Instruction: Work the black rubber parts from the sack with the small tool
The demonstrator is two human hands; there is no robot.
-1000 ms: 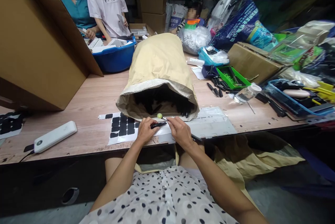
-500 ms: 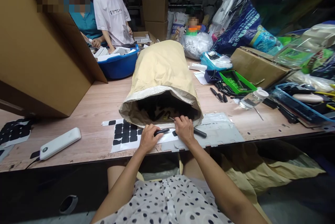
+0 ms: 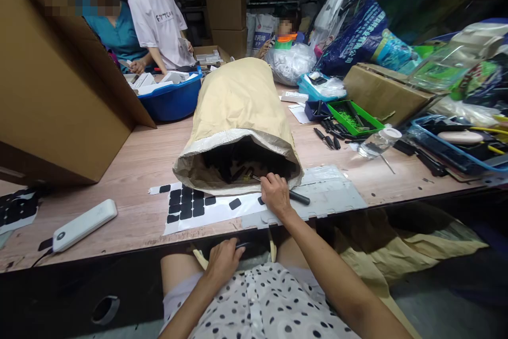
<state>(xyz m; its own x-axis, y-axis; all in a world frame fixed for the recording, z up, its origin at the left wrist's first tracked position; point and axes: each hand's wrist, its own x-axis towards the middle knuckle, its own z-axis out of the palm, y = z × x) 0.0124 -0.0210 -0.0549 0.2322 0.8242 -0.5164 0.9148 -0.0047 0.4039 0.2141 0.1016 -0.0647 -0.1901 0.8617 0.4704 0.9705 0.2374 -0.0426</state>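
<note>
My right hand [image 3: 274,194] rests on the table at the mouth of a tan paper sack [image 3: 238,117] lying on its side, fingers closed on a thin tool with a yellow cap [image 3: 251,175]; a black pen-like part [image 3: 299,198] pokes out beside it. My left hand [image 3: 223,261] is down below the table edge at my lap, fingers curled on a black part [image 3: 240,246] over a bag there. The sack holds several black parts. A white sheet with black square pads [image 3: 190,204] lies left of my right hand.
A large cardboard box [image 3: 59,85] stands at the left, a white power bank [image 3: 84,225] near the front edge. A blue tub [image 3: 170,98] and two people stand at the far side. Green tray [image 3: 351,118], loose black parts, a plastic bottle [image 3: 377,142] and clutter fill the right.
My left hand has dropped from the table top to my lap with the black part. My right hand stays at the sack's mouth.
</note>
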